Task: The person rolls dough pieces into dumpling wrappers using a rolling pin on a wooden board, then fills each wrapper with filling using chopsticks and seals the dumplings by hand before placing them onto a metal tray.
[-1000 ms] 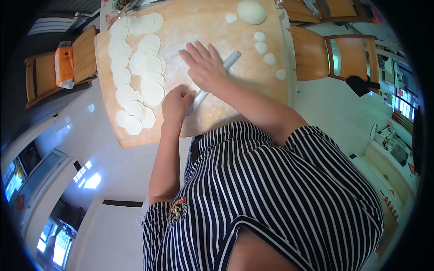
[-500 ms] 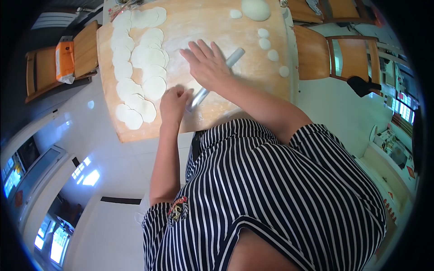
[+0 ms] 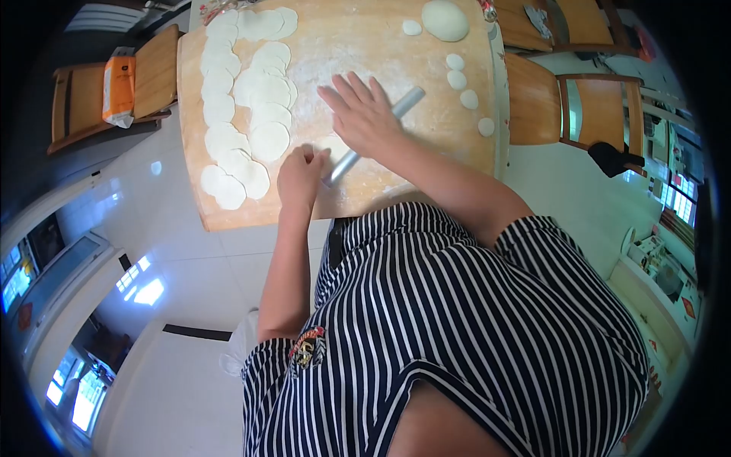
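Observation:
My right hand [image 3: 367, 120] lies flat with its fingers spread, the palm over a grey metallic rolling pin [image 3: 407, 103] that slants across the board. Beside the pin's near end, my left hand [image 3: 300, 177] is closed, thumb and fingers pinched together. A pale bit of dough [image 3: 332, 145] shows between that hand and the pin, mostly hidden. Rows of thin, round dough wrappers [image 3: 269, 142] overlap on the left of the floured wooden board [image 3: 335, 53]. On the right are several small dough pieces [image 3: 457, 80] and a large dough ball [image 3: 445, 20].
Wooden chairs stand on both sides of the board. An orange-and-white package [image 3: 119, 87] rests on the left chair [image 3: 156, 72]. A dark item [image 3: 609, 158] hangs at the right chair [image 3: 590, 114]. My striped shirt is close to the board's near edge.
The whole view has shifted slightly, with the board now further right in the picture. Both hands keep nearly the same places at the rolling pin.

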`<state>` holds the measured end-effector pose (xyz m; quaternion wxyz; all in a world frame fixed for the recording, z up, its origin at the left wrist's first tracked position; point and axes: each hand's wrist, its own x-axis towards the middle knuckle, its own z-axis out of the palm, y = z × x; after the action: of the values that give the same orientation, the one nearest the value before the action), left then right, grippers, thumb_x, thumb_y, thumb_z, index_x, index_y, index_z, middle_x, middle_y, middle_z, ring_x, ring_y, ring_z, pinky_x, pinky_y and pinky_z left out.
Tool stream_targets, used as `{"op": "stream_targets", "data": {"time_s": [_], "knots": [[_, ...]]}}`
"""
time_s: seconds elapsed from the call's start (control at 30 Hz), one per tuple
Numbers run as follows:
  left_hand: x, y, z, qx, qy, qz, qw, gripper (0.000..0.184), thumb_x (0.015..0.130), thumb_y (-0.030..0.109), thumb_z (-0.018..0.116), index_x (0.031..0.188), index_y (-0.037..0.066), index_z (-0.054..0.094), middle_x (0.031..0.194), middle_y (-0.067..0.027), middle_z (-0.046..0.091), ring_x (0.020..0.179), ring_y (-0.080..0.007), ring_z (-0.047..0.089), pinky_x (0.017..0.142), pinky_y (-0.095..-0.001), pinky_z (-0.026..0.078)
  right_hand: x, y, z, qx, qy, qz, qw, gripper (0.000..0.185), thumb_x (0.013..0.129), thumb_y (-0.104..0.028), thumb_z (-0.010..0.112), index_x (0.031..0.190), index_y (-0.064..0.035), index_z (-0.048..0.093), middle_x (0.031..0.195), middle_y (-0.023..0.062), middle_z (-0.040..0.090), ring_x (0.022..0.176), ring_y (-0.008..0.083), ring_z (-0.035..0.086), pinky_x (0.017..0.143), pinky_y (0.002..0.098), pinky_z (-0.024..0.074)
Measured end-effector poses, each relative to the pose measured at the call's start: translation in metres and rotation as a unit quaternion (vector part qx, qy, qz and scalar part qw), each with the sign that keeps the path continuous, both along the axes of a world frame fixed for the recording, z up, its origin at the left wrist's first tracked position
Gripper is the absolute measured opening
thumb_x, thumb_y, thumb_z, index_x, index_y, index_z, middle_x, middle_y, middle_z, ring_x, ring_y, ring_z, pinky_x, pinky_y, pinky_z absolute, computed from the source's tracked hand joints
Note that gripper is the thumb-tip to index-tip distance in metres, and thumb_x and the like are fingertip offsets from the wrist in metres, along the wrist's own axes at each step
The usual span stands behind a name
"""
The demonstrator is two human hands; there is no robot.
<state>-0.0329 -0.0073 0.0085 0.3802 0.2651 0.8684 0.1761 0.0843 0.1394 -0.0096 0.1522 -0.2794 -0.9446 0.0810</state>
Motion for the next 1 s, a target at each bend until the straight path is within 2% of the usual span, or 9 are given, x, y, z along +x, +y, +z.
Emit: {"op": "stream_targets", "data": {"time_s": [0.07,0.2,0.33,0.47,0.57,0.67,0.8,0.93,1.0], "knots": [[-0.004,0.002,-0.014,0.061,0.124,-0.114,0.984,0.033,0.089,0.031,0.070,0.099,0.000,0.068,0.095,-0.0190,0.073,0.086,-0.0358,0.069,0.080,-0.0416,0.052,0.000,0.000,0.003,-0.011,0.001,0.011,1.000,0.053,0.090,-0.023,0.059,0.142,-0.0127,0.053,0.145,0.0164,0.051,0.138,0.0328,0.044,0.114,0.0537,0.0297],[0.002,-0.025,-0.021,0.104,0.090,-0.013,0.990,0.032,0.091,0.031,0.069,0.097,0.000,0.068,0.092,-0.0180,0.072,0.079,-0.0347,0.068,0.075,-0.0404,0.052,0.058,-0.017,0.000,-0.031,-0.033,0.082,0.996,0.057,0.090,-0.026,0.061,0.144,-0.0126,0.049,0.148,0.0167,0.047,0.140,0.0331,0.040,0.116,0.0537,0.0275],[-0.003,-0.045,-0.011,0.080,-0.194,0.164,0.964,0.031,0.092,0.031,0.067,0.092,0.000,0.066,0.079,-0.0157,0.068,0.067,-0.0292,0.063,0.067,-0.0373,0.050,0.089,-0.028,0.012,-0.055,-0.099,0.083,0.990,0.057,0.089,-0.026,0.062,0.142,-0.0122,0.051,0.147,0.0156,0.048,0.139,0.0332,0.040,0.116,0.0523,0.0281],[0.009,-0.024,0.006,0.024,-0.010,0.067,0.997,0.026,0.089,0.025,0.072,0.090,0.000,0.066,0.077,-0.0175,0.066,0.071,-0.0325,0.063,0.068,-0.0396,0.050,0.033,-0.014,0.008,-0.017,-0.036,0.069,0.997,0.053,0.090,-0.027,0.060,0.141,-0.0132,0.052,0.145,0.0147,0.050,0.137,0.0331,0.043,0.114,0.0521,0.0307],[0.014,-0.021,-0.013,0.156,0.100,0.010,0.983,0.026,0.083,0.021,0.077,0.093,0.000,0.066,0.085,-0.0195,0.065,0.082,-0.0385,0.062,0.074,-0.0474,0.049,0.021,-0.012,0.006,-0.008,0.005,0.052,0.999,0.051,0.090,-0.027,0.060,0.140,-0.0138,0.054,0.142,0.0142,0.053,0.134,0.0326,0.045,0.112,0.0518,0.0324],[0.017,-0.011,0.012,0.105,-0.054,0.094,0.988,0.024,0.090,0.018,0.072,0.106,0.002,0.063,0.087,-0.0162,0.063,0.077,-0.0243,0.059,0.073,-0.0363,0.050,0.050,-0.017,0.011,-0.008,-0.007,0.067,0.998,0.050,0.090,-0.026,0.060,0.138,-0.0139,0.056,0.142,0.0135,0.053,0.134,0.0316,0.046,0.113,0.0505,0.0315],[-0.008,0.013,-0.010,0.288,-0.217,0.167,0.917,0.026,0.097,0.020,0.066,0.113,0.000,0.060,0.097,-0.0043,0.065,0.085,-0.0126,0.057,0.077,-0.0289,0.048,0.081,-0.022,0.024,-0.051,-0.049,0.106,0.992,0.049,0.088,-0.024,0.063,0.136,-0.0108,0.057,0.141,0.0128,0.055,0.134,0.0306,0.046,0.114,0.0483,0.0313],[-0.090,0.074,-0.006,0.439,-0.199,0.262,0.836,0.029,0.097,0.018,0.064,0.121,0.003,0.058,0.095,-0.0020,0.060,0.082,-0.0092,0.053,0.072,-0.0267,0.045,0.086,-0.011,0.027,-0.073,-0.039,0.109,0.991,0.049,0.086,-0.023,0.065,0.133,-0.0075,0.059,0.138,0.0115,0.057,0.134,0.0276,0.047,0.115,0.0442,0.0312],[-0.114,0.108,-0.002,0.436,0.010,0.348,0.830,0.035,0.098,0.015,0.061,0.126,-0.004,0.057,0.107,-0.0100,0.066,0.098,-0.0197,0.062,0.088,-0.0328,0.050,0.093,-0.009,0.021,-0.079,-0.025,0.094,0.992,0.049,0.086,-0.023,0.065,0.131,-0.0070,0.059,0.138,0.0105,0.057,0.134,0.0263,0.047,0.115,0.0433,0.0311]]}}
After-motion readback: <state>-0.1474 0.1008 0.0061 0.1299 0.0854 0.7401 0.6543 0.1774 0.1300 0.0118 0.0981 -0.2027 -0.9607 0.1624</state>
